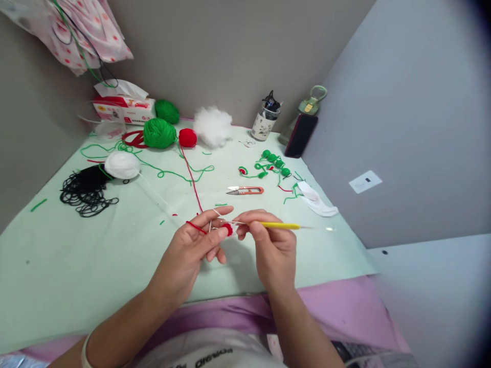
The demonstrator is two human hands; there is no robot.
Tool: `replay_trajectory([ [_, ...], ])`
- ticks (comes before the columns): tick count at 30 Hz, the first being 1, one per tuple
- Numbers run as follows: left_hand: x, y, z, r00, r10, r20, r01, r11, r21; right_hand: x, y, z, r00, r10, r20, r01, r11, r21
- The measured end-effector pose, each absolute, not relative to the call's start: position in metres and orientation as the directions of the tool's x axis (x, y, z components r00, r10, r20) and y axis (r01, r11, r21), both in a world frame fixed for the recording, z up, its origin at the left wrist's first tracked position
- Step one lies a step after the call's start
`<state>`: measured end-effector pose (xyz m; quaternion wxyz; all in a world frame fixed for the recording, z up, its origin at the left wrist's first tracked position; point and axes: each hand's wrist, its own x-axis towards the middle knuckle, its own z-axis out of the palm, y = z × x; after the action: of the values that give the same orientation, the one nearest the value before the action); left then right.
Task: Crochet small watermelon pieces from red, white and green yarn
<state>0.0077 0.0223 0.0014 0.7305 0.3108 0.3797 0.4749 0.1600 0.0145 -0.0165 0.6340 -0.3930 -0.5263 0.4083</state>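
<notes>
Between thumb and fingers, my left hand (195, 240) pinches a small red and white crochet piece (229, 229). Red yarn (194, 179) and white yarn (159, 198) run over its fingers from their balls. My right hand (274, 250) grips a yellow-handled crochet hook (280, 225), its thin metal tip pointing left at the piece. Whether a loop sits on the tip is too small to tell. Just beyond the hands lie orange thread snips (247, 190).
At the back stand a tissue pack (128, 110), green yarn balls (160, 133), a red yarn ball (187, 137), white stuffing (213, 127), a pen cup (264, 125) and a phone (302, 135) against a bottle (310, 106). White yarn (123, 164), black yarn (86, 189) and green crochet pieces (279, 163) lie nearer.
</notes>
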Motion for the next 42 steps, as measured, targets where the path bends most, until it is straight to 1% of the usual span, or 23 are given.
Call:
replay_trajectory([
  [3, 0.006, 0.022, 0.002, 0.273, 0.929, -0.251, -0.448, 0.354, 0.821, 0.162, 0.015, -0.017, 0.093, 0.962, 0.257, -0.249, 0.272, -0.929],
  [6, 0.004, 0.022, 0.002, 0.260, 0.933, -0.250, -0.432, 0.344, 0.834, 0.163, 0.013, -0.015, 0.096, 0.955, 0.279, -0.224, 0.294, -0.929],
  [9, 0.002, 0.022, -0.001, 0.220, 0.944, -0.245, -0.388, 0.315, 0.866, 0.162, 0.007, -0.013, 0.114, 0.916, 0.386, -0.015, 0.390, -0.921],
  [11, 0.002, 0.021, -0.003, 0.194, 0.953, -0.234, -0.332, 0.288, 0.898, 0.161, 0.002, -0.013, 0.077, 0.857, 0.510, 0.179, 0.491, -0.852],
  [13, 0.003, 0.020, -0.005, 0.173, 0.962, -0.210, -0.284, 0.253, 0.925, 0.160, 0.000, -0.016, -0.015, 0.770, 0.638, 0.345, 0.603, -0.720],
  [15, 0.005, 0.019, -0.006, 0.156, 0.970, -0.187, -0.298, 0.227, 0.927, 0.158, -0.001, -0.020, -0.105, 0.682, 0.724, 0.472, 0.675, -0.567],
  [17, 0.007, 0.019, -0.005, 0.188, 0.958, -0.216, -0.378, 0.274, 0.884, 0.157, 0.000, -0.024, -0.143, 0.622, 0.770, 0.577, 0.684, -0.445],
  [18, 0.007, 0.019, -0.005, 0.232, 0.939, -0.254, -0.426, 0.332, 0.841, 0.157, 0.001, -0.026, -0.144, 0.608, 0.781, 0.608, 0.677, -0.415],
  [19, 0.007, 0.020, -0.004, 0.285, 0.912, -0.295, -0.468, 0.401, 0.787, 0.157, 0.002, -0.026, -0.133, 0.613, 0.779, 0.613, 0.668, -0.421],
  [20, 0.006, 0.022, -0.003, 0.333, 0.882, -0.333, -0.500, 0.465, 0.731, 0.158, 0.003, -0.026, -0.102, 0.636, 0.765, 0.588, 0.659, -0.469],
  [21, 0.005, 0.023, -0.002, 0.367, 0.857, -0.362, -0.520, 0.512, 0.684, 0.159, 0.003, -0.024, -0.053, 0.676, 0.735, 0.529, 0.643, -0.553],
  [23, 0.003, 0.026, -0.001, 0.382, 0.842, -0.380, -0.540, 0.537, 0.648, 0.161, 0.005, -0.019, 0.071, 0.780, 0.622, 0.323, 0.572, -0.754],
  [25, 0.002, 0.027, 0.000, 0.363, 0.860, -0.357, -0.536, 0.507, 0.675, 0.161, 0.007, -0.015, 0.137, 0.853, 0.503, 0.114, 0.491, -0.864],
  [26, 0.002, 0.027, 0.001, 0.360, 0.870, -0.338, -0.524, 0.488, 0.698, 0.161, 0.008, -0.013, 0.132, 0.871, 0.472, 0.057, 0.469, -0.881],
  [28, 0.004, 0.025, 0.001, 0.350, 0.888, -0.298, -0.495, 0.446, 0.746, 0.159, 0.009, -0.012, 0.093, 0.877, 0.471, 0.045, 0.469, -0.882],
  [31, 0.008, 0.023, 0.000, 0.301, 0.915, -0.267, -0.473, 0.386, 0.792, 0.157, 0.008, -0.017, 0.072, 0.832, 0.550, 0.183, 0.531, -0.827],
  [34, 0.009, 0.023, -0.001, 0.340, 0.891, -0.301, -0.504, 0.443, 0.741, 0.159, 0.004, -0.022, -0.003, 0.751, 0.661, 0.406, 0.605, -0.685],
  [35, 0.008, 0.024, -0.001, 0.376, 0.868, -0.325, -0.520, 0.488, 0.702, 0.160, 0.004, -0.023, -0.029, 0.730, 0.682, 0.445, 0.621, -0.646],
  [36, 0.007, 0.025, -0.001, 0.405, 0.845, -0.348, -0.536, 0.528, 0.659, 0.161, 0.004, -0.023, -0.024, 0.725, 0.689, 0.447, 0.624, -0.641],
  [37, 0.005, 0.027, -0.001, 0.419, 0.831, -0.366, -0.555, 0.553, 0.621, 0.163, 0.004, -0.023, 0.017, 0.736, 0.676, 0.409, 0.612, -0.677],
  [39, 0.003, 0.029, 0.000, 0.404, 0.833, -0.378, -0.591, 0.553, 0.587, 0.164, 0.007, -0.020, 0.146, 0.804, 0.576, 0.236, 0.537, -0.810],
  [41, 0.002, 0.029, 0.001, 0.373, 0.856, -0.359, -0.596, 0.518, 0.614, 0.164, 0.009, -0.017, 0.202, 0.874, 0.441, 0.043, 0.442, -0.896],
  [42, 0.003, 0.029, 0.001, 0.365, 0.866, -0.343, -0.582, 0.499, 0.642, 0.163, 0.010, -0.015, 0.187, 0.894, 0.406, -0.007, 0.415, -0.910],
])
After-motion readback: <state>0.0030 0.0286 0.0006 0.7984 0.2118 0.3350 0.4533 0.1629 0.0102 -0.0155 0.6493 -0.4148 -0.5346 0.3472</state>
